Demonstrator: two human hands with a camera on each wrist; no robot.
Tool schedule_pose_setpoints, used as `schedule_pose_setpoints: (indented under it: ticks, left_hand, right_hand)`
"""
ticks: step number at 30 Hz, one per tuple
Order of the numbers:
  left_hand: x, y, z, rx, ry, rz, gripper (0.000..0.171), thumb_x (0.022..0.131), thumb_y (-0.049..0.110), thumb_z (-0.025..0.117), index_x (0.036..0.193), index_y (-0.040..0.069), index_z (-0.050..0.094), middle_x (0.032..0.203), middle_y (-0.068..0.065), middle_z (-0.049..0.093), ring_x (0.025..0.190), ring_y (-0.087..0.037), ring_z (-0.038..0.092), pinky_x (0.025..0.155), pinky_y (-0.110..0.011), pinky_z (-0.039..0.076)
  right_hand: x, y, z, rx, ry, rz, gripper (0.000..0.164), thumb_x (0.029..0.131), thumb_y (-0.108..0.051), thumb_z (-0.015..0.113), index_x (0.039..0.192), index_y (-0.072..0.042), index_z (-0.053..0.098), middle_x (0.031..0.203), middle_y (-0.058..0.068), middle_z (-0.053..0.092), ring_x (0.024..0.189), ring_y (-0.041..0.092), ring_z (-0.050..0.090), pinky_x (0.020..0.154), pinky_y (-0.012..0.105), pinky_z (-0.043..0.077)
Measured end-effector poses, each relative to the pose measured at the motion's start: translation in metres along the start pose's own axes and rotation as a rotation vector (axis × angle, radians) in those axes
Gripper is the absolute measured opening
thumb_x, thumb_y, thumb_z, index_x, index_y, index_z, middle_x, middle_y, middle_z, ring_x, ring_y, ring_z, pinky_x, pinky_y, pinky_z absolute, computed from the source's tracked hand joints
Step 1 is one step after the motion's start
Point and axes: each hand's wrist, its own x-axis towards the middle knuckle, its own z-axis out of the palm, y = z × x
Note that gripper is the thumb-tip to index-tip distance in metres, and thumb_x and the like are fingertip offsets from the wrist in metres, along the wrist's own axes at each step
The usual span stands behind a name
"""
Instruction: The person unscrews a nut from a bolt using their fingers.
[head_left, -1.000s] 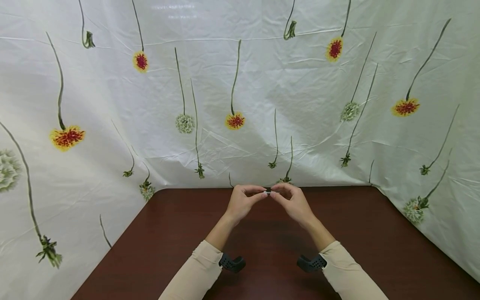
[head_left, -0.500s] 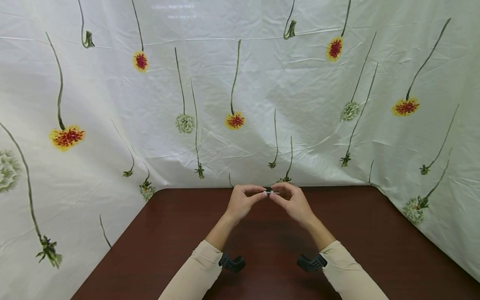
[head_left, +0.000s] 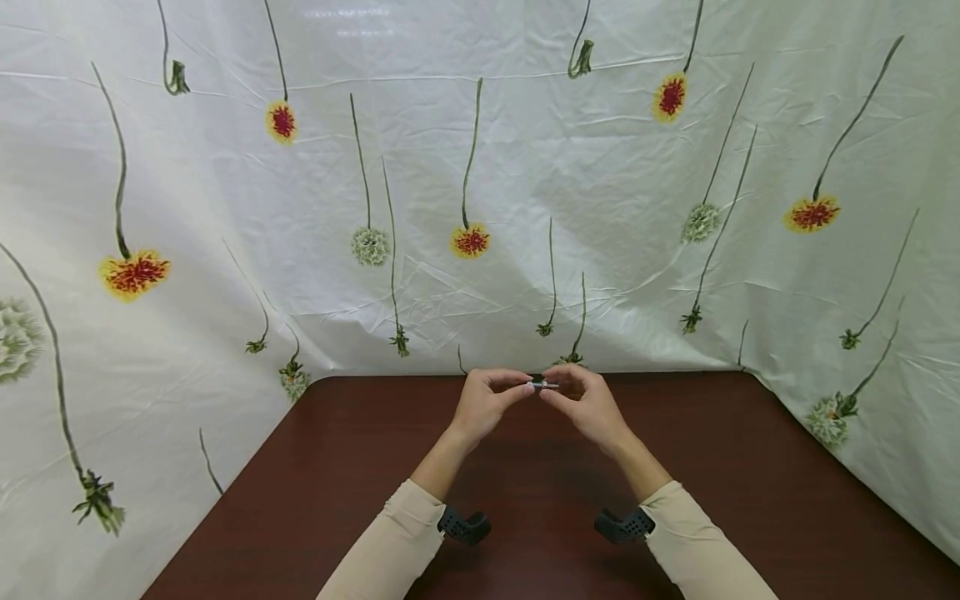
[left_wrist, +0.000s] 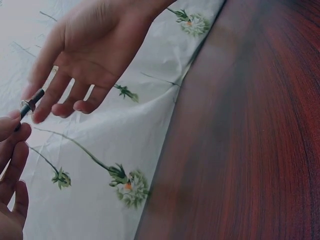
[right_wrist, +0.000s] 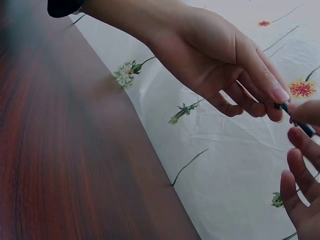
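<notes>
In the head view my left hand (head_left: 480, 408) pinches one end of a dark threaded bolt (left_wrist: 37, 95) between thumb and finger, holding it level above the table. A small nut (right_wrist: 293, 121) sits partway along the shaft. My right hand (head_left: 588, 408) is at the other end, thumb below and finger above the bolt, with a small gap between them. Its other fingers (left_wrist: 84, 102) are loosely extended in the left wrist view. Whether a right fingertip still touches the nut is hard to see.
A dark red-brown table (head_left: 525, 517) lies beneath both arms. Behind it and at its sides hangs a white cloth (head_left: 420, 167) printed with flowers. A black strap device is on each wrist, the left one (head_left: 465, 527) and the right one (head_left: 624, 527).
The right thumb and finger have parted slightly, so more of the bolt's right end shows between them. The left hand has kept its place and its pinch.
</notes>
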Motion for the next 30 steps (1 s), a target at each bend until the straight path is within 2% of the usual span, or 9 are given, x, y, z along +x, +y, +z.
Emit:
schedule_pose_setpoints:
  ticks: [5,8,13,15,20,23,26,30]
  left_hand:
    - [0.0007,0.0002,0.0005,-0.011,0.001,0.007,0.019,0.092,0.008,0.08,0.105,-0.005,0.079,0.1,-0.012,0.077,0.095,-0.023,0.072,0.083,-0.036,0.056]
    - [0.0006,-0.0001,0.0004,-0.008,0.001,0.005,0.02,0.091,0.008,0.081,0.105,-0.006,0.079,0.1,-0.012,0.078,0.095,-0.023,0.071,0.082,-0.035,0.056]
    - [0.0001,-0.0008,-0.0001,0.001,0.002,0.002,0.016,0.091,0.007,0.08,0.104,-0.003,0.08,0.101,-0.009,0.078,0.096,-0.022,0.071,0.082,-0.035,0.056]
    - [0.0002,-0.0011,-0.0002,0.003,0.001,0.003,0.015,0.092,0.007,0.08,0.104,-0.001,0.081,0.101,-0.009,0.078,0.097,-0.022,0.071,0.082,-0.036,0.056]
    - [0.0001,-0.0009,0.0,0.005,-0.004,0.008,0.018,0.092,0.009,0.08,0.105,-0.003,0.08,0.101,-0.01,0.078,0.096,-0.024,0.072,0.083,-0.039,0.057]
    - [-0.0003,-0.0006,0.0003,0.007,-0.001,0.005,0.017,0.092,0.009,0.081,0.105,-0.002,0.08,0.1,-0.01,0.078,0.095,-0.024,0.072,0.081,-0.037,0.057]
    - [-0.0004,-0.0007,0.0007,-0.004,0.005,0.001,0.016,0.091,0.007,0.081,0.104,-0.002,0.081,0.101,-0.011,0.077,0.094,-0.023,0.071,0.08,-0.034,0.056]
    - [0.0,-0.0009,0.0015,-0.018,0.013,0.0,0.015,0.091,0.005,0.08,0.104,-0.002,0.081,0.102,-0.014,0.077,0.095,-0.022,0.071,0.08,-0.031,0.055]
  right_hand:
    - [0.0003,-0.0017,0.0,-0.016,-0.011,0.022,0.025,0.099,-0.018,0.073,0.117,-0.002,0.074,0.11,0.009,0.073,0.097,0.023,0.066,0.08,0.036,0.051]
    - [0.0005,-0.0021,0.0,-0.007,-0.015,0.022,0.022,0.098,-0.013,0.074,0.115,0.001,0.073,0.106,0.01,0.074,0.094,0.024,0.065,0.078,0.035,0.05]
    - [0.0,-0.0014,-0.0003,0.024,-0.026,0.017,0.025,0.096,-0.008,0.075,0.118,0.002,0.07,0.112,0.014,0.071,0.094,0.026,0.067,0.077,0.034,0.052]
    - [-0.0003,-0.0018,-0.0004,0.025,-0.028,0.023,0.025,0.098,-0.01,0.074,0.12,0.0,0.07,0.114,0.015,0.071,0.096,0.027,0.066,0.078,0.036,0.053]
    - [-0.0003,-0.0032,-0.0005,0.003,-0.012,0.032,0.02,0.101,-0.015,0.07,0.116,-0.002,0.073,0.103,0.011,0.073,0.091,0.032,0.064,0.077,0.045,0.053]
    - [0.0,-0.0026,-0.0006,0.004,-0.011,0.015,0.016,0.099,-0.01,0.071,0.112,-0.001,0.073,0.103,0.011,0.072,0.09,0.029,0.065,0.076,0.04,0.052]
    - [-0.0003,-0.0018,-0.0006,0.022,-0.018,0.007,0.021,0.097,-0.005,0.074,0.116,0.001,0.071,0.111,0.015,0.071,0.092,0.025,0.067,0.076,0.033,0.052]
    - [-0.0004,-0.0011,-0.0007,0.028,-0.025,0.022,0.027,0.098,-0.011,0.073,0.122,0.002,0.07,0.115,0.018,0.07,0.095,0.028,0.066,0.077,0.033,0.052]
